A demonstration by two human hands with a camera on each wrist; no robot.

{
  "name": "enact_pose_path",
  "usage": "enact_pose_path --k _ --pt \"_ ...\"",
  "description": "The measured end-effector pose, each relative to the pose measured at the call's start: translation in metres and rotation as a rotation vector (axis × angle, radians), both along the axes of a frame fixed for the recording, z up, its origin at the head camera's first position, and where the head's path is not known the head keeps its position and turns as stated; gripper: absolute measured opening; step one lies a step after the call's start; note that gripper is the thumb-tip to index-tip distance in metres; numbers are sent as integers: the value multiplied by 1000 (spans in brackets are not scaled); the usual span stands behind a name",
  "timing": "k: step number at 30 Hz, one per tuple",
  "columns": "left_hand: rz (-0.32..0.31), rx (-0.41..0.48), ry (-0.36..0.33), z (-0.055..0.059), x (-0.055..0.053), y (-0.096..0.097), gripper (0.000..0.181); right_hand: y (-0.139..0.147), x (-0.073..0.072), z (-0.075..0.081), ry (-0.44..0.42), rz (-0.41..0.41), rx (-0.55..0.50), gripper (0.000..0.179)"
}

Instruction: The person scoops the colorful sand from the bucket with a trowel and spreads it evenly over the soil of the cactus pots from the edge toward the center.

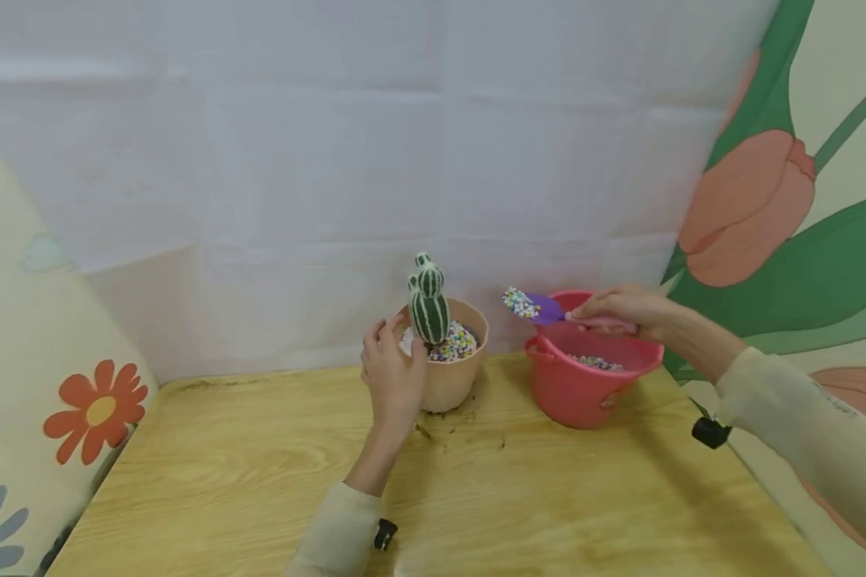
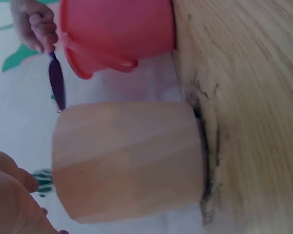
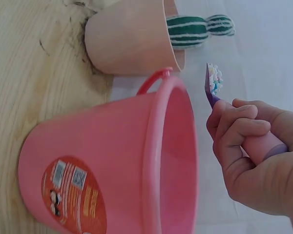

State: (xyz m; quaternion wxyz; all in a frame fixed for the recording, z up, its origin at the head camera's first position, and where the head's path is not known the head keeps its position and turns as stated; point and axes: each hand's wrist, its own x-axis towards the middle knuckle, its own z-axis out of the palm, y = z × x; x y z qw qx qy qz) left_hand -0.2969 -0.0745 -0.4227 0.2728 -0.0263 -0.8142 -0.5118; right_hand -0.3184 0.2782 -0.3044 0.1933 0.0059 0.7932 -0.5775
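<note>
A green, white-striped cactus [image 1: 430, 308] stands in a peach plant pot [image 1: 451, 389], with multicoloured pellets [image 1: 456, 343] around its base. My left hand [image 1: 393, 373] is at the pot's near-left rim, fingers spread and slightly bent, thumb close to the cactus base. Whether it touches the cactus is unclear. In the left wrist view, that hand [image 2: 12, 197] is above the rim, off the pot's side. My right hand [image 1: 624, 308] grips the pink handle of a small trowel [image 1: 547, 308]. Its purple blade carries a heap of pellets and hovers between the pot and the pink bucket [image 1: 577, 393].
More pellets [image 1: 595, 363] lie inside the bucket, whose handle [image 3: 154, 80] hangs toward the pot. Dark crumbs [image 1: 424, 433] are scattered on the wooden table [image 1: 260, 465] around the pot. A white sheet [image 1: 317, 176] hangs right behind, with flower-patterned panels [image 1: 823, 304] at the sides.
</note>
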Motion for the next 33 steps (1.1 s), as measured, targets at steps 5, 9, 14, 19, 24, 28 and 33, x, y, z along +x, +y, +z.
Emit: enact_pose_path --k 5,9,14,19,24,28,33 --pt "-25 235 -136 -12 -10 -9 53 -15 -7 -7 36 30 82 36" --pt "-115 418 -227 -10 -11 -8 54 -23 -13 -12 46 67 138 33" --pt "-156 457 -258 -8 -12 -7 53 -36 -20 -15 44 112 195 37" --pt "-170 438 -268 -9 -14 -8 53 -46 -26 -14 72 125 233 36" --pt "-182 402 -224 -14 -21 -10 52 -57 -31 -14 130 125 259 28" --pt "-200 371 -209 -17 -27 -13 53 -66 -35 -16 152 97 228 22" --pt "-237 351 -226 -16 -31 -15 53 -73 -39 -19 156 53 206 19"
